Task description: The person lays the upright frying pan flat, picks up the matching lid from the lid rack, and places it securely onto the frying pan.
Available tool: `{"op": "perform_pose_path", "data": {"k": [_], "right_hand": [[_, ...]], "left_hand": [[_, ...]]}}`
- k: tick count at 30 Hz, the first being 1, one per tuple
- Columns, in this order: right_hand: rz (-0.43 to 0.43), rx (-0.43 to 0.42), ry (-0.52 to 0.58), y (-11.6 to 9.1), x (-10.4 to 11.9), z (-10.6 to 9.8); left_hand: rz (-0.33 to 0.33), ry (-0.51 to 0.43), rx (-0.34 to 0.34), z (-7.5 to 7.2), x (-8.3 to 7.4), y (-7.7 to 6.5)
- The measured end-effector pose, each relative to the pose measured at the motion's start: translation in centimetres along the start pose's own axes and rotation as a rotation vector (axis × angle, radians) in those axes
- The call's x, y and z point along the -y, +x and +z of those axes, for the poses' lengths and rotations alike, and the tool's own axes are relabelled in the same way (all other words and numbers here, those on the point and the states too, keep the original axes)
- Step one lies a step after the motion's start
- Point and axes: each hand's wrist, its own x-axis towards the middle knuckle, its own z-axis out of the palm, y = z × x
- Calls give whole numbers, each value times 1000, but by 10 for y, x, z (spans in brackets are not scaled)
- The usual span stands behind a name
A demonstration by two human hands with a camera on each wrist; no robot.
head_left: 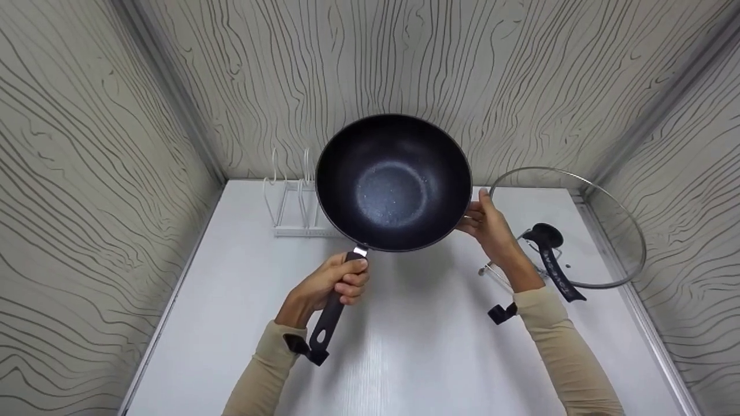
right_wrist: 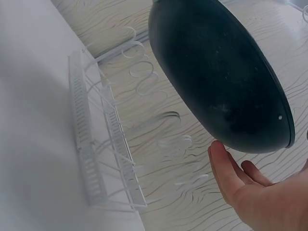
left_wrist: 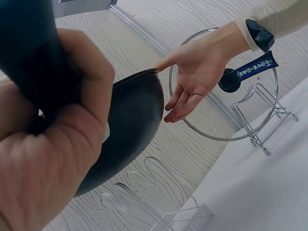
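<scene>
A dark wok (head_left: 390, 179) is held up above the white table, its inside facing the head camera. My left hand (head_left: 332, 283) grips its black handle (head_left: 329, 318), with the fingers wrapped round it just below the metal joint. At the wok's right side is my right hand (head_left: 491, 231), its fingers extended and close against the outer wall, its thumb near the rim. The right wrist view shows the fingertips (right_wrist: 219, 149) at the wok's dark underside (right_wrist: 216, 77). Whether they bear any weight I cannot tell.
Behind the wok, partly hidden, stands a white wire rack (head_left: 306, 231). A glass lid (head_left: 642, 242) with a black handle (head_left: 555, 266) leans upright in a small metal wire stand (left_wrist: 260, 115) on the right. Patterned walls (head_left: 404, 58) enclose the table (head_left: 404, 358) at the back and sides.
</scene>
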Motion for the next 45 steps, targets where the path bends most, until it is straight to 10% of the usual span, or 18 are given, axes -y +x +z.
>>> {"op": "perform_pose_path", "data": {"k": [32, 45], "right_hand": [[201, -17, -273, 22, 28, -33], [113, -96, -325, 18, 25, -33]], "left_hand": [[-106, 44, 117, 6, 8, -8], [-147, 62, 90, 5, 8, -8]]}}
